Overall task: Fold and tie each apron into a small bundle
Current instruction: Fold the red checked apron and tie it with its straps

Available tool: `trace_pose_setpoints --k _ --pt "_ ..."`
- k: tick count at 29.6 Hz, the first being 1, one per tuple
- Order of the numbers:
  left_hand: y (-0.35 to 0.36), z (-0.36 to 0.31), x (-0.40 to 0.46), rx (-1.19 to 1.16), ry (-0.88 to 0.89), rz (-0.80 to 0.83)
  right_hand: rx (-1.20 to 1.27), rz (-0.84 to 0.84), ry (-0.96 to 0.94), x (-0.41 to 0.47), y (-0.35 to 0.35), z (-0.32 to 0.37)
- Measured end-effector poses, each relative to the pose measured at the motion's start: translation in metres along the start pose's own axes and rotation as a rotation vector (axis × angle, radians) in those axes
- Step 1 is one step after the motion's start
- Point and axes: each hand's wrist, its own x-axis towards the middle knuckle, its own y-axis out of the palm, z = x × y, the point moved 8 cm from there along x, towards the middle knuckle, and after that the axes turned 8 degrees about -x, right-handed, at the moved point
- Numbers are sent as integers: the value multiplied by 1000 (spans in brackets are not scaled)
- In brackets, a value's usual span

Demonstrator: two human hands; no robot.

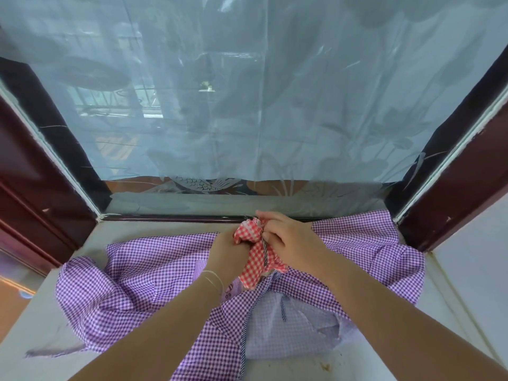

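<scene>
A red-and-white checked apron (254,261) is bunched into a small bundle between both hands, above the sill. My left hand (228,248) grips its left side from below. My right hand (291,240) grips its top right, fingers curled round the cloth and a dark striped tie (265,250) that runs down the bundle. Beneath them a purple-and-white checked apron (137,287) lies spread and rumpled across the sill, with a striped edge band (248,320) near the middle.
The grey window sill (55,350) runs between dark red frame posts (35,171) at left and right. A window covered with translucent film (247,92) stands right behind the hands. A white wall (478,259) is at right.
</scene>
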Motion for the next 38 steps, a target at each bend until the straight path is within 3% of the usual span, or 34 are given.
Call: trace_pose_setpoints --k 2,4,10,12,16,18,20,22,26,29,31,34,36,38 --pt "-1 11 -7 -179 -34 -49 113 45 86 0 10 -11" --pt "6 23 -11 -306 -61 1 195 59 136 -4 16 -19" --pt "5 11 -21 -144 124 73 230 54 127 -11 15 -13" --pt "2 7 -25 -221 124 117 187 16 121 -13 11 -10" --pt "11 -3 -28 -605 90 488 156 -173 84 -22 -17 -8" --pt "9 -9 -26 -765 52 613 146 -307 -44 -28 -37 6" --pt "4 -14 -19 -895 -60 587 48 -346 -213 -31 -45 30" --pt "-8 -21 -9 -927 -48 432 -63 -347 -359 -33 -44 52" --pt "-29 -58 -16 -605 330 187 -133 -397 -447 -33 -56 57" --pt "-41 -77 -30 -564 536 41 -164 -446 -441 -33 -72 55" --pt "-36 -69 -23 -749 376 92 -215 -447 -482 -35 -74 59" --pt "-14 -53 -16 -885 64 332 -319 -410 -567 -39 -67 65" --pt "-10 -49 -15 -740 74 386 -366 -391 -623 -44 -61 66" --pt "-12 -50 -16 -592 174 319 -364 -383 -628 -46 -58 63"
